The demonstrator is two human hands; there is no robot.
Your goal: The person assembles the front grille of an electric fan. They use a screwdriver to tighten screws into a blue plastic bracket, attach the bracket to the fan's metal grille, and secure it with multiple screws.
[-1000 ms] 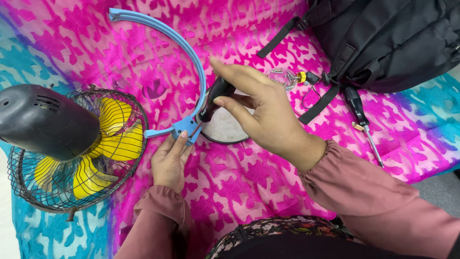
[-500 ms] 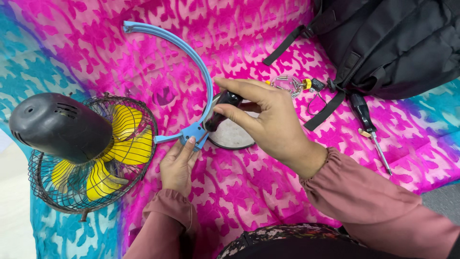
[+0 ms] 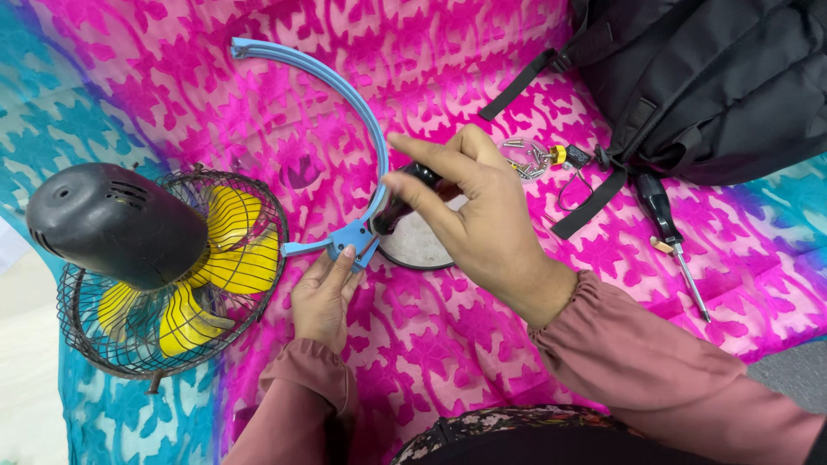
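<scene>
My right hand (image 3: 469, 220) grips the dark handle of a screwdriver (image 3: 398, 207), whose tip points down at the clamp end of a blue curved plastic rim (image 3: 366, 112). My left hand (image 3: 323, 293) rests its fingers on that blue clamp (image 3: 349, 234), pressing it to the cloth. Just behind the screwdriver lies a round black-rimmed disc (image 3: 413, 243). At the left lies a small fan (image 3: 155, 267) with a dark motor housing, yellow blades and a wire guard.
A black backpack (image 3: 706, 77) fills the upper right, its straps trailing on the pink and turquoise patterned cloth (image 3: 431, 336). A second screwdriver (image 3: 672, 237) lies at the right. A clear bag of screws (image 3: 527, 157) sits by the strap.
The view has shifted slightly, so everything sits a bit further right. My right hand has tilted the screwdriver a little on the blue clamp; my left hand stays on it.
</scene>
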